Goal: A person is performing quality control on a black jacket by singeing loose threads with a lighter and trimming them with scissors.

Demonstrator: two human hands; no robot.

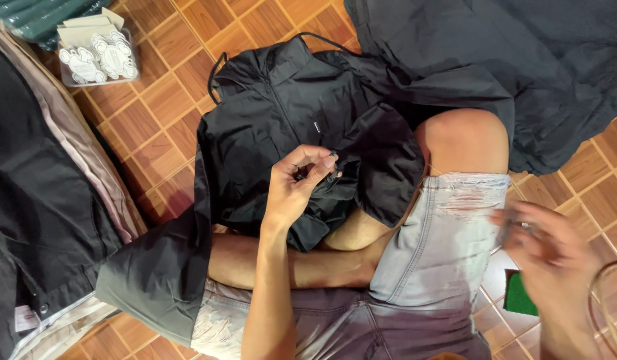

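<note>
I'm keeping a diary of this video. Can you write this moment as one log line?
left hand: pinching black jacket fabric | right hand: blurred, over tiled floor, apart from jacket | jacket: spread across lap

Clear plastic tray of white cut-out tags (97,55) at top left, dark green ribbed rolls (35,17) behind it, brown parquet-pattern tiled floor (152,127), heap of dark fabric (522,60) at top right, small green pad (520,295), stacked dark and pale garments (42,193) at left

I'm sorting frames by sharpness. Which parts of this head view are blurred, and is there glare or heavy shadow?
Head view: the right hand is smeared by motion blur; the left hand pinching the black jacket is sharp; light is soft and even, no glare on the floor tiles; the jacket's folds lose detail in the dark.
</note>
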